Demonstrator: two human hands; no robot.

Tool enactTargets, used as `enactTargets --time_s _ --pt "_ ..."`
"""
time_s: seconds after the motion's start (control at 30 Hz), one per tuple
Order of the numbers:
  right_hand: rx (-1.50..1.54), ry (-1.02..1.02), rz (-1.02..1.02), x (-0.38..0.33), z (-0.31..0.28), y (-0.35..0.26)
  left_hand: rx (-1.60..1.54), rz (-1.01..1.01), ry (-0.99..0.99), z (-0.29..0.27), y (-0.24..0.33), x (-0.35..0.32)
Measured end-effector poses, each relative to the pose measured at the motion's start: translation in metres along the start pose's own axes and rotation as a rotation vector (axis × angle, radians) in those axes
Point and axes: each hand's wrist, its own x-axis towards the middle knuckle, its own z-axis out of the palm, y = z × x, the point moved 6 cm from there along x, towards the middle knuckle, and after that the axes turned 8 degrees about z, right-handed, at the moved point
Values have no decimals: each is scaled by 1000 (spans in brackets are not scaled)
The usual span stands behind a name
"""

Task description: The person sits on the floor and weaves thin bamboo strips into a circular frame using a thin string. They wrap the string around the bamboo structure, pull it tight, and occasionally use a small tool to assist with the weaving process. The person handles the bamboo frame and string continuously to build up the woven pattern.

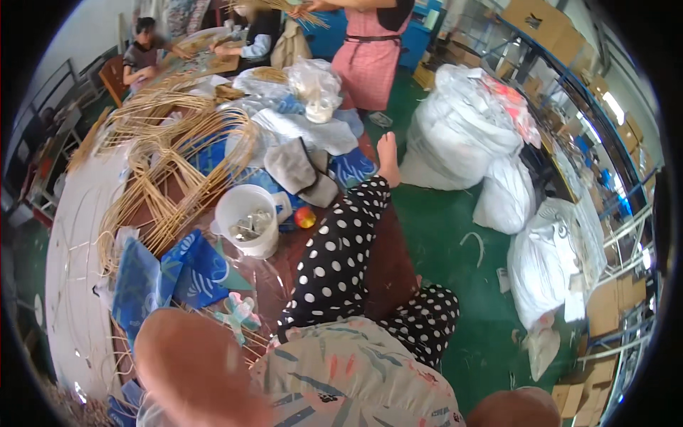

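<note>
fingers unseen; left forearm (pixel 192 370) near blue fabric (pixel 188 274).

White bucket (pixel 247 219) beside rattan hoops (pixel 178 160)

My trousers (pixel 341 249) blk w/ white dots, bucket (pixel 249 219) white, floor (pixel 455 235) green, cloth (pixel 178 274) blue w/ white swirls.

Left forearm (pixel 192 370) raised, blurred — hand hidden; right barely visible.
</note>
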Motion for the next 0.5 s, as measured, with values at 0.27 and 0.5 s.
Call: enactTargets --time_s 0.27,0.5 --pt "-97 961 895 -75 -70 163 1662 -1242 1021 -87 -43 -220" --pt "99 688 1272 -94 -46 285 1268 -1466 1427 -73 -58 -250"
